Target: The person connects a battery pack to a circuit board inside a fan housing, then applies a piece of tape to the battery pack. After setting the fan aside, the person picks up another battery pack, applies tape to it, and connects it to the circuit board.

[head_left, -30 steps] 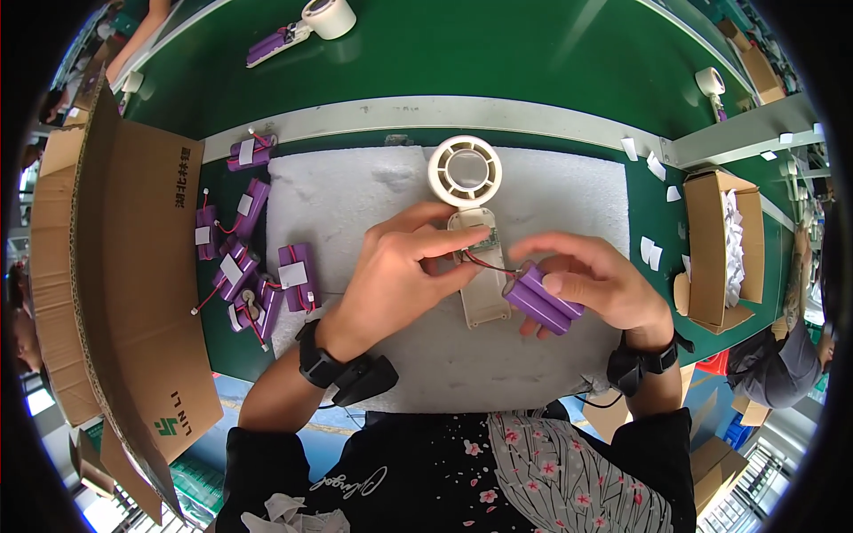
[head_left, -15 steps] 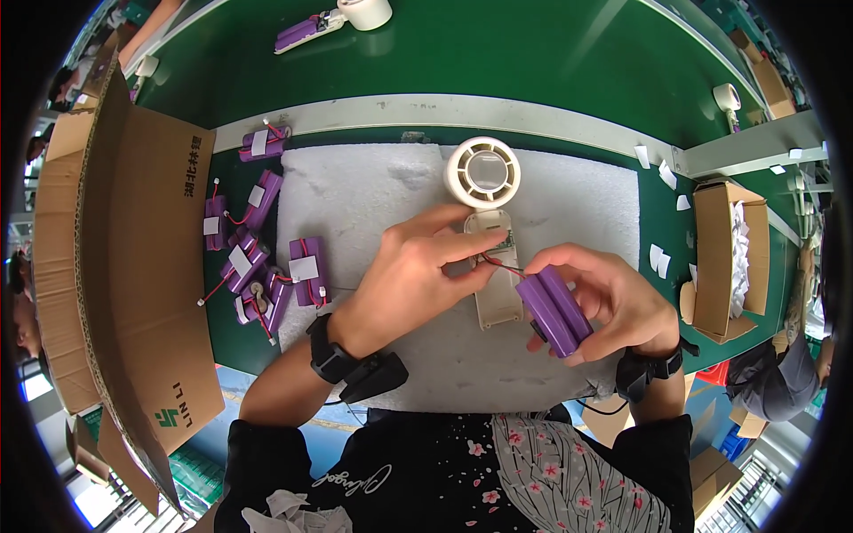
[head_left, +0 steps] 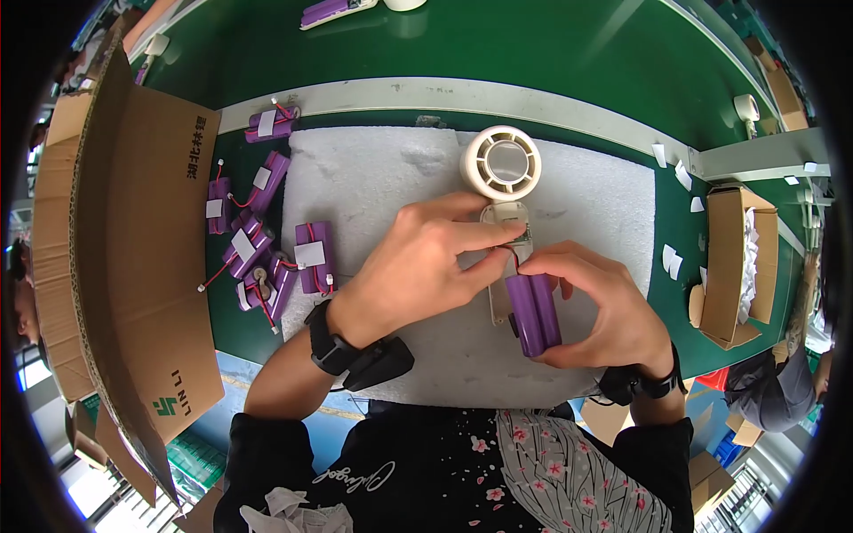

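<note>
A white handheld fan (head_left: 522, 175) lies on the foam sheet, its round head away from me and its handle open, showing a small green circuit board (head_left: 520, 231). My left hand (head_left: 431, 262) is closed on the upper handle, with the index fingertip at the board and the thumb beside the wires. Between thumb and fingers, my right hand (head_left: 604, 306) grips a purple two-cell battery pack (head_left: 534, 311), held over the lower handle and nearly in line with it. Red and dark wires (head_left: 514, 255) run from the pack towards the board; their ends are hidden by my left fingers.
Several purple battery packs (head_left: 258, 186) with wires lie to the left, beside a large cardboard box (head_left: 164, 266). Another pack (head_left: 313, 258) rests on the foam sheet (head_left: 373, 169). At right are white paper pieces (head_left: 673, 262) and a small carton (head_left: 724, 266). A metal rail (head_left: 373, 98) crosses behind.
My right hand has brought the battery pack left and turned it more upright, over the fan's handle. My left hand stays at the board. The whole view has shifted slightly.
</note>
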`<state>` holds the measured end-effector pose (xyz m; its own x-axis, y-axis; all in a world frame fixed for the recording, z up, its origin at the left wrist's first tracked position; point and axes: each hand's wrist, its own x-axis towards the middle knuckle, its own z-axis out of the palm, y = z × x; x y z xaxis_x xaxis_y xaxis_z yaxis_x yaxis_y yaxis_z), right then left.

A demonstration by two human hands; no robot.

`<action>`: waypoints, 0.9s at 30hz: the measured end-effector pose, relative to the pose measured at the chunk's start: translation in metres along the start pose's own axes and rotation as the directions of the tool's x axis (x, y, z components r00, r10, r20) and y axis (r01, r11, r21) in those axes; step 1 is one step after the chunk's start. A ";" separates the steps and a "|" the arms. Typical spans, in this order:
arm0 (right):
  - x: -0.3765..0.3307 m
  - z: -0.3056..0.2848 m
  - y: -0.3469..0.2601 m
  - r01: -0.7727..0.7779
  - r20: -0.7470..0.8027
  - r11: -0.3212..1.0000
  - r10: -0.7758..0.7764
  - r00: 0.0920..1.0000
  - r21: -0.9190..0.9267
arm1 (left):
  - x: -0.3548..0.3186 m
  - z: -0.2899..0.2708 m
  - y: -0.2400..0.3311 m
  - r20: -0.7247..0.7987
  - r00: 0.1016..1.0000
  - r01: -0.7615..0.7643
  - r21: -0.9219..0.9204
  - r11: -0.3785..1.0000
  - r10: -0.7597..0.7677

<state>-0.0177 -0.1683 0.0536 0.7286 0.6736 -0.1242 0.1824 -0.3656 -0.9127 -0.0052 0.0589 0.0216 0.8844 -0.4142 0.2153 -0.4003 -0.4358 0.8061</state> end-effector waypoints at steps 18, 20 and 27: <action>-0.001 0.027 -0.007 0.073 -0.145 0.934 -0.130 0.981 -0.348 | -0.002 -0.002 -0.004 -0.013 0.998 -0.057 -0.052 0.997 0.056; -0.001 0.027 -0.007 0.076 -0.168 0.928 -0.146 0.975 -0.365 | -0.003 -0.002 -0.004 0.007 0.999 -0.046 -0.041 0.998 0.047; -0.005 0.027 -0.002 0.111 -0.144 0.878 -0.199 0.969 -0.465 | -0.001 -0.004 -0.003 0.036 0.998 -0.058 -0.018 0.998 0.059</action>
<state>-0.0390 -0.1536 0.0455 0.7654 0.6328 0.1170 0.5479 -0.5454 -0.6343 -0.0038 0.0636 0.0209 0.8500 -0.4676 0.2425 -0.4468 -0.3962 0.8021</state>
